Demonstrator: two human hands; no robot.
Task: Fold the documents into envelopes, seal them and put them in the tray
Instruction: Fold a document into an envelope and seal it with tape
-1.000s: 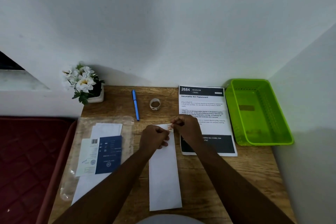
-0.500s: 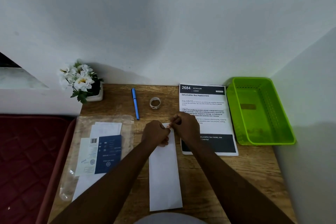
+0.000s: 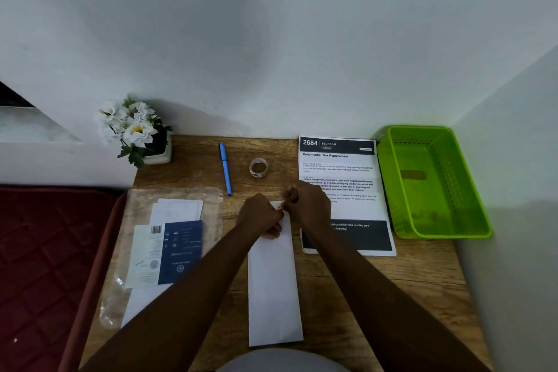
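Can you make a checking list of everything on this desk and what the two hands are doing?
Surface: wooden desk, pushed into a corner of white walls.
Job's things: white envelope lies lengthwise in front of the person; printed sheet to its right; green tray at far right, no envelopes in it; sticker roll behind the envelope.
Clutter: blue pen; flower pot at back left; clear plastic sleeve with papers on the left.
Hands: left hand and right hand meet at the envelope's far end, fingers curled, pinching something small there; what it is cannot be told.
Cables: nothing seen.
Surroundings: dark red quilted surface at left.
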